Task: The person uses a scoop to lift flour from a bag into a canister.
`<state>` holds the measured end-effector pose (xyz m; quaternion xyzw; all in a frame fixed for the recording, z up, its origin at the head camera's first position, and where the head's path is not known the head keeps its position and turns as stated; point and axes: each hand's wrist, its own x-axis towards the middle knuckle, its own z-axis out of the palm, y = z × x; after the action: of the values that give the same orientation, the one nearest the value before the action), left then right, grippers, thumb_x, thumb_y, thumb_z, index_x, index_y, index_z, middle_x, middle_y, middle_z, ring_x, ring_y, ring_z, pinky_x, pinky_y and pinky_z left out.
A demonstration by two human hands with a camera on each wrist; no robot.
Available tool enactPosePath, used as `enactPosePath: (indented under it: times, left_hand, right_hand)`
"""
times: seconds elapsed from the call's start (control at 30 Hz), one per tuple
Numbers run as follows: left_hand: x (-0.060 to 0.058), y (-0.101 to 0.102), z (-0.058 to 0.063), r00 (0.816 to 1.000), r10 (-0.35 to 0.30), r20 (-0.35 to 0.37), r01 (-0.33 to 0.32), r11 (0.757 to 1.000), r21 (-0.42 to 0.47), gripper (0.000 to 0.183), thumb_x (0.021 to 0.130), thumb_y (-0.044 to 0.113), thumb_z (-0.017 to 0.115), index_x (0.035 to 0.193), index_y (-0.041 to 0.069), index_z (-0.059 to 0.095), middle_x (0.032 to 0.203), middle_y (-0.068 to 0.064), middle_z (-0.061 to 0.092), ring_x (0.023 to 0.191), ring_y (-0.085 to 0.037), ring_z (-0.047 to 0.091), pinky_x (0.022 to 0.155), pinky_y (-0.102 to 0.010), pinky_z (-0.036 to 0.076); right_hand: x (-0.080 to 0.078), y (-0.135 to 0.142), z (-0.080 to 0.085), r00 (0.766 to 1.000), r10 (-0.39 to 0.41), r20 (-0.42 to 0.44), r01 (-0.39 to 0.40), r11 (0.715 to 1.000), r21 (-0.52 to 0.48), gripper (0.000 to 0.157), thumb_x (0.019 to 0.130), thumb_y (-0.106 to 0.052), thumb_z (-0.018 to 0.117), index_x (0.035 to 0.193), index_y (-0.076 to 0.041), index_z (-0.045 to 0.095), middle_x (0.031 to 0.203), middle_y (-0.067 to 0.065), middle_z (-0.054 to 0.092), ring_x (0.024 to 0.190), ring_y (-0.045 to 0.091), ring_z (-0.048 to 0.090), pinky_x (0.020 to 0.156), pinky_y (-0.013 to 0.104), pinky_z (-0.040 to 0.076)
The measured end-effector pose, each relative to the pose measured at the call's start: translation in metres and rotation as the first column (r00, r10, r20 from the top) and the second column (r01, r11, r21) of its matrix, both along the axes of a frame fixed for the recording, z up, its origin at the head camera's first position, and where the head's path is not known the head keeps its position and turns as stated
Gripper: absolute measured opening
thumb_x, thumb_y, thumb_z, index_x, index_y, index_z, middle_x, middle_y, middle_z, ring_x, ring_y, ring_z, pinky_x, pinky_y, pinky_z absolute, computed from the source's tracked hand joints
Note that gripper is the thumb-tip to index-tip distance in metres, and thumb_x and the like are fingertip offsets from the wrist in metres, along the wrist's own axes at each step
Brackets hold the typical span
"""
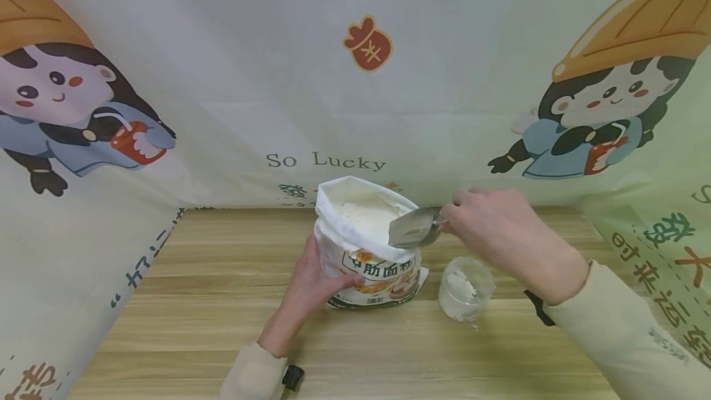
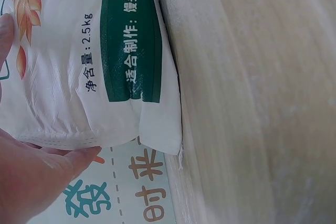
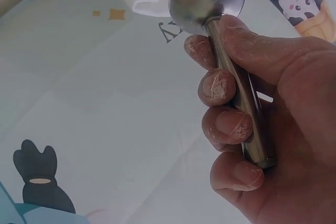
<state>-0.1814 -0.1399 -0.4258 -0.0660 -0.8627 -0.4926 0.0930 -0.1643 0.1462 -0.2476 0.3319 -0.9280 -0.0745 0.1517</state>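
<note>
A white bag of flour (image 1: 383, 286) stands on the table with its top rolled open and pale flour (image 1: 363, 212) inside. My left hand (image 1: 313, 283) grips its left side, thumb across the front; in the left wrist view the left hand (image 2: 37, 177) lies along the bag's seam (image 2: 73, 139). With fingers curled round its handle (image 3: 244, 98), my right hand (image 1: 491, 224) holds a metal scoop (image 1: 413, 227). The scoop's mouth is over the bag's right rim, tilted toward the flour. Flour dusts the fingertips (image 3: 219, 88) in the right wrist view.
Right of the bag stands a clear round tub (image 1: 465, 292) with some flour in it. The wooden table (image 1: 222, 283) is bounded at the back and sides by a printed white cloth (image 1: 266, 79). A dark object (image 1: 539, 307) shows beside the right sleeve.
</note>
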Motion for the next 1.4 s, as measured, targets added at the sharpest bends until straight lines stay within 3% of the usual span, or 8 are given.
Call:
enactPosePath:
  times: [0.2, 0.73, 1.4]
  left_hand:
    - [0.001, -0.001, 0.000, 1.000, 0.000, 0.002, 0.000, 1.000, -0.001, 0.119, 0.054, 0.039, 0.094, 0.148, 0.013, 0.026, 0.129, -0.009, 0.052, 0.117, -0.029, 0.052, 0.098, -0.052, 0.045]
    - [0.002, 0.000, 0.000, 1.000, 0.010, 0.012, -0.011, 1.000, 0.001, 0.114, 0.054, 0.037, 0.094, 0.144, 0.010, 0.030, 0.125, -0.011, 0.054, 0.114, -0.030, 0.053, 0.097, -0.051, 0.045]
    - [0.001, -0.003, 0.000, 1.000, 0.000, 0.028, 0.000, 1.000, 0.018, 0.115, 0.055, 0.037, 0.094, 0.145, 0.010, 0.028, 0.124, -0.010, 0.054, 0.114, -0.030, 0.053, 0.097, -0.052, 0.045]
  right_hand:
    - [-0.001, -0.006, -0.001, 0.997, -0.035, 0.073, 0.034, 0.999, 0.012, 0.013, 0.086, -0.028, 0.073, 0.089, -0.015, 0.072, 0.071, -0.004, 0.055, 0.061, 0.013, 0.048, 0.044, 0.025, 0.042]
    - [-0.007, -0.020, -0.011, 0.998, -0.024, 0.062, 0.023, 1.000, 0.020, 0.017, 0.088, -0.030, 0.071, 0.090, -0.013, 0.072, 0.073, -0.002, 0.058, 0.064, 0.015, 0.051, 0.047, 0.028, 0.046]
    - [-0.016, -0.031, -0.022, 0.994, 0.015, 0.107, -0.013, 1.000, -0.020, 0.021, 0.085, -0.032, 0.072, 0.096, -0.015, 0.075, 0.073, -0.003, 0.058, 0.061, 0.012, 0.047, 0.043, 0.022, 0.039]
